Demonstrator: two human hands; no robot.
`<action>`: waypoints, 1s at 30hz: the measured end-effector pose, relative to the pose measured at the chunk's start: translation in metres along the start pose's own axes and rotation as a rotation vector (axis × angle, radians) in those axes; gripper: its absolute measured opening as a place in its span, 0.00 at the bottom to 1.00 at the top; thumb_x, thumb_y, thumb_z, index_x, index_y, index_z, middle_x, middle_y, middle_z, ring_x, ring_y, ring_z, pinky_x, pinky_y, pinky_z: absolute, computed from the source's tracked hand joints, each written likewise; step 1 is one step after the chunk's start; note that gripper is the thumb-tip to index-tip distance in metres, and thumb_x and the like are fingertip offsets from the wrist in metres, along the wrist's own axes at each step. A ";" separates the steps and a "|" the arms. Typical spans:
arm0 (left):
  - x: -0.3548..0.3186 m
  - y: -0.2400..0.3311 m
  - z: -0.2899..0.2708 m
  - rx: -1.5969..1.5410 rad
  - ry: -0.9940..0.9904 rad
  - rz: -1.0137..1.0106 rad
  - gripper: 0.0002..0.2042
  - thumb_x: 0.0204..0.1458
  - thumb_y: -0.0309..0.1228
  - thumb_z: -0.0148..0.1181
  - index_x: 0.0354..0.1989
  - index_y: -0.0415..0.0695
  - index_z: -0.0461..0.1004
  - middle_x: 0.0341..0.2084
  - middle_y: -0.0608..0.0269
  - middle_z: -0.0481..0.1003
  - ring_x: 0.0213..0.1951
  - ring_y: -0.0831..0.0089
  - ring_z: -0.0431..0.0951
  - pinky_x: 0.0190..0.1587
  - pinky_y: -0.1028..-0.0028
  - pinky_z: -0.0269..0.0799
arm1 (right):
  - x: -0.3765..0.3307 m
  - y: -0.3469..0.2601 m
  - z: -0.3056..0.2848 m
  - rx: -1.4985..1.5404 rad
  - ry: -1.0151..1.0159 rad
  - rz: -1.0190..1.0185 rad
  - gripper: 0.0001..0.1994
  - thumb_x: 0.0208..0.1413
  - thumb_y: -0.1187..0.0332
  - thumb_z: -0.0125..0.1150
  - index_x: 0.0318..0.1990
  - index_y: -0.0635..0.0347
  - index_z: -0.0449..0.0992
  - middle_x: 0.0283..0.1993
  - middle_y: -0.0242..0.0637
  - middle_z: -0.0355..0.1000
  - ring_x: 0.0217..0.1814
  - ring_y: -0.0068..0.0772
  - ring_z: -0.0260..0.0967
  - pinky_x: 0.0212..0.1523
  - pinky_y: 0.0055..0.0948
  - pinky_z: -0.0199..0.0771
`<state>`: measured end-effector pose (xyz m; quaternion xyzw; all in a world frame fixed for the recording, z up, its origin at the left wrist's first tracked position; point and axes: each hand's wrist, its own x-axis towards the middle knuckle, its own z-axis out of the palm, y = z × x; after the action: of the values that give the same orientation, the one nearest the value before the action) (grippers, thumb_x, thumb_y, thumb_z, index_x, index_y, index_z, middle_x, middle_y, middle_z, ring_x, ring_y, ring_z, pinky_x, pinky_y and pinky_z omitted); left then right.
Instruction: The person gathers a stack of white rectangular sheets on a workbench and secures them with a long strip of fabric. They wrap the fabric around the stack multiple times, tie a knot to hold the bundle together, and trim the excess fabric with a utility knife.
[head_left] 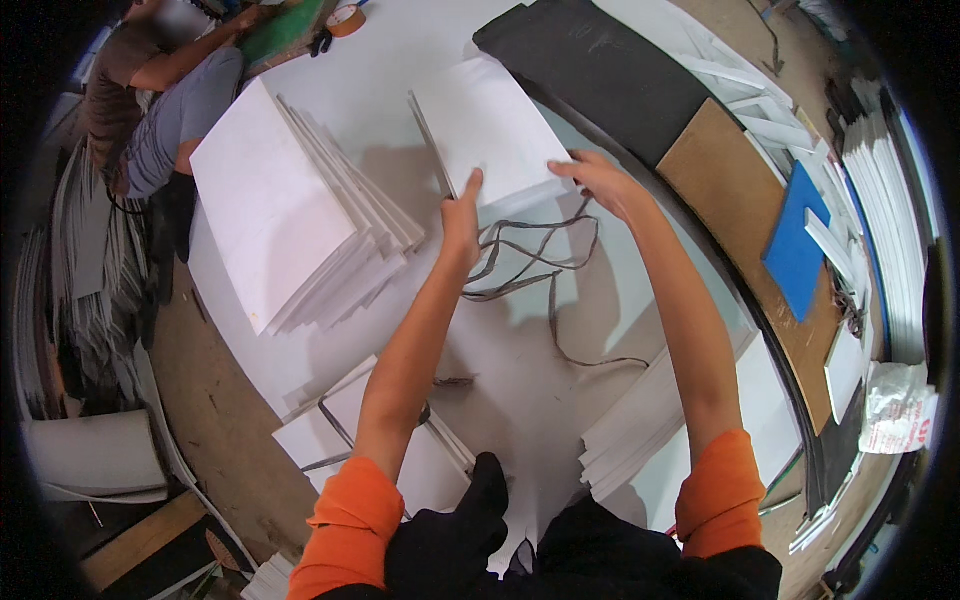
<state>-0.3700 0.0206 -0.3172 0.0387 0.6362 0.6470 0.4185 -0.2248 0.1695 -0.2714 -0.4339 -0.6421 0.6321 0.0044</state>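
Observation:
Between my two hands is a stack of white sheets [505,125], held raised over the white work surface. My left hand [461,218] grips its near left corner, thumb lying on top. On the near right edge my right hand [598,184] is closed with the thumb above; the fingers under the stack are hidden. Below the stack, a thin dark cord [545,277] lies in loose loops, close to both hands. A taller fanned pile of white sheets [275,205] stands to the left. Nearer me on the left sits a white bundle [345,408] with dark cord around it.
Another pile of white sheets [632,425] lies under my right forearm. To the right are a black sheet [610,75], a brown board [722,185] and a blue piece [798,240]. A seated person [150,90] works at the far left, near a tape roll [346,20].

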 end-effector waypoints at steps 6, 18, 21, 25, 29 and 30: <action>-0.068 -0.023 0.002 -0.017 -0.060 0.106 0.30 0.47 0.43 0.57 0.51 0.31 0.57 0.45 0.52 0.65 0.46 0.67 0.66 0.46 0.70 0.63 | -0.060 0.006 -0.011 0.144 -0.030 -0.080 0.48 0.42 0.49 0.60 0.61 0.72 0.40 0.63 0.53 0.43 0.63 0.44 0.47 0.60 0.35 0.48; -0.180 0.032 -0.004 0.245 -0.589 0.480 0.32 0.44 0.29 0.59 0.54 0.39 0.45 0.48 0.50 0.59 0.51 0.66 0.60 0.52 0.69 0.59 | -0.207 -0.005 0.007 0.380 0.218 -0.525 0.38 0.38 0.62 0.67 0.56 0.70 0.53 0.52 0.49 0.61 0.54 0.37 0.59 0.54 0.29 0.57; -0.190 0.050 0.007 0.195 -0.564 0.514 0.31 0.41 0.25 0.58 0.53 0.41 0.46 0.48 0.52 0.58 0.52 0.65 0.59 0.53 0.68 0.56 | -0.231 0.014 0.020 0.289 0.285 -0.526 0.39 0.36 0.65 0.68 0.56 0.68 0.53 0.53 0.48 0.61 0.55 0.38 0.58 0.55 0.31 0.57; -0.202 0.043 0.007 0.292 -0.565 0.614 0.33 0.37 0.23 0.57 0.52 0.41 0.46 0.47 0.53 0.57 0.52 0.65 0.58 0.55 0.68 0.53 | -0.251 0.032 0.020 0.286 0.253 -0.533 0.41 0.33 0.70 0.68 0.57 0.63 0.51 0.54 0.44 0.59 0.56 0.37 0.57 0.56 0.32 0.56; -0.198 0.026 -0.006 0.379 -0.636 0.652 0.35 0.35 0.22 0.58 0.53 0.41 0.46 0.47 0.54 0.58 0.52 0.66 0.58 0.55 0.68 0.53 | -0.249 0.054 0.020 0.197 0.207 -0.453 0.40 0.33 0.72 0.67 0.57 0.63 0.51 0.55 0.43 0.58 0.57 0.36 0.56 0.57 0.33 0.55; -0.191 0.017 -0.012 0.371 -0.662 0.645 0.35 0.34 0.21 0.59 0.53 0.41 0.47 0.47 0.55 0.59 0.52 0.67 0.58 0.55 0.69 0.54 | -0.249 0.056 0.022 0.194 0.199 -0.468 0.40 0.33 0.73 0.67 0.57 0.63 0.51 0.55 0.42 0.57 0.57 0.36 0.56 0.57 0.32 0.55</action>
<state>-0.2618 -0.0987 -0.2125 0.5107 0.5291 0.5723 0.3629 -0.0511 0.0021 -0.1861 -0.3312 -0.6576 0.6268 0.2551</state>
